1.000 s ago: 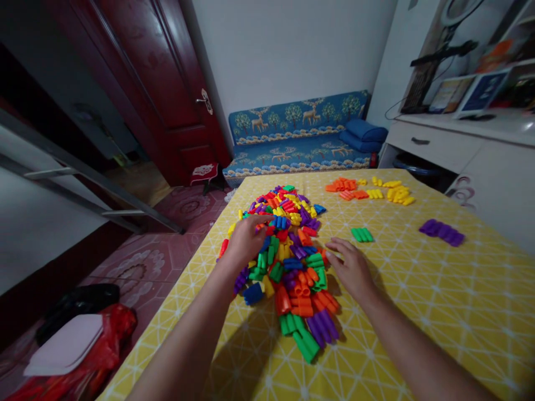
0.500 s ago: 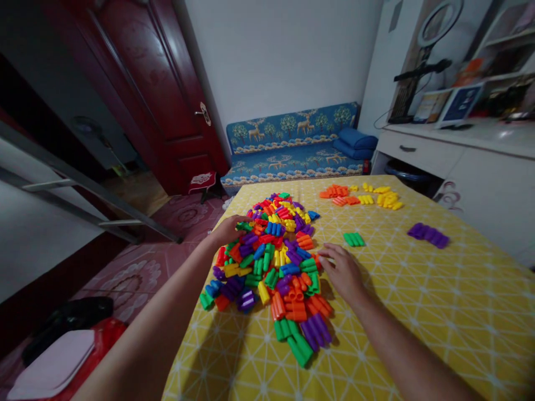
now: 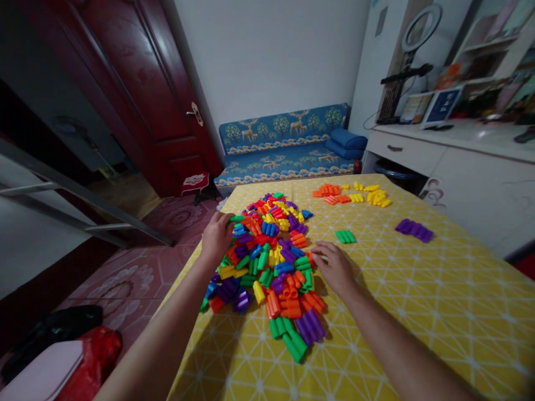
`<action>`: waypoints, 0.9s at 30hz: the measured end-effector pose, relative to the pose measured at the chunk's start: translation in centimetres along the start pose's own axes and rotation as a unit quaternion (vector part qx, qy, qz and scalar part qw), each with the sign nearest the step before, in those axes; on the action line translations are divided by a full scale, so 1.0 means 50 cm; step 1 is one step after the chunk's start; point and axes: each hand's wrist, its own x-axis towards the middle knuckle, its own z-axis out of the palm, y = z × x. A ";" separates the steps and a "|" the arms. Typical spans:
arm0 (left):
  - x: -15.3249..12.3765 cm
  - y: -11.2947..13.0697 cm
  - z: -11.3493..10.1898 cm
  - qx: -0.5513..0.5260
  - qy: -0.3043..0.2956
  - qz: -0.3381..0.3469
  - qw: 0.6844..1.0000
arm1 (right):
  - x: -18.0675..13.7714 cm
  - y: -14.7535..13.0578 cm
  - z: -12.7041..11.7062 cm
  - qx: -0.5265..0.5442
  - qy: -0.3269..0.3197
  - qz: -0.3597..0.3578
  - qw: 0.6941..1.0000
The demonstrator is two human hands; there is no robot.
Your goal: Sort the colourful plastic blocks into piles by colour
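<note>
A heap of bullet-shaped plastic toy blocks point(image 3: 259, 262) in red, orange, yellow, green, blue and purple covers the table's left half. At its far left edge my left hand point(image 3: 217, 236) pinches a green block point(image 3: 236, 219), which sticks out past the fingertips. On the heap's right side lies my right hand point(image 3: 334, 264), its fingers loosely bent and apart. The tips are beside an orange block point(image 3: 310, 258); whether they touch it I cannot tell. A flat green block row point(image 3: 345, 236) lies just beyond this hand.
On the yellow patterned tablecloth point(image 3: 376, 312), an orange group point(image 3: 326, 190), a yellow group point(image 3: 378, 197) and a purple group point(image 3: 414, 230) lie apart from the heap. Behind the table stands a blue sofa point(image 3: 288, 150); a white cabinet point(image 3: 455, 172) is at right.
My left hand has lifted and drawn back slightly at the heap's left edge, a green block now showing in its fingers. My right hand stays by the heap. The view has turned slightly right.
</note>
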 end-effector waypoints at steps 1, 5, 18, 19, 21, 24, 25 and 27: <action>-0.010 0.021 -0.005 -0.057 0.035 -0.023 0.997 | 0.001 -0.004 -0.001 0.011 0.003 0.004 1.000; -0.072 0.132 0.008 -0.370 -0.044 -0.190 0.908 | 0.000 -0.036 -0.016 0.109 0.042 0.023 0.993; -0.162 0.248 0.088 -0.444 -0.136 -0.132 0.876 | -0.028 -0.104 -0.049 0.259 0.011 0.014 0.966; -0.162 0.244 0.087 -0.433 -0.111 -0.136 0.884 | -0.025 -0.102 -0.047 0.269 0.022 0.033 0.962; -0.162 0.234 0.085 -0.429 -0.062 -0.163 0.886 | -0.018 -0.098 -0.042 0.286 0.047 0.071 0.955; -0.162 0.221 0.084 -0.475 -0.020 -0.221 0.851 | -0.006 -0.100 -0.030 0.295 0.060 0.106 0.948; -0.162 0.218 0.083 -0.495 -0.011 -0.237 0.836 | -0.003 -0.105 -0.024 0.299 0.049 0.106 0.947; -0.165 0.216 0.080 -0.523 0.005 -0.256 0.813 | 0.000 -0.122 -0.011 0.312 0.003 0.086 0.946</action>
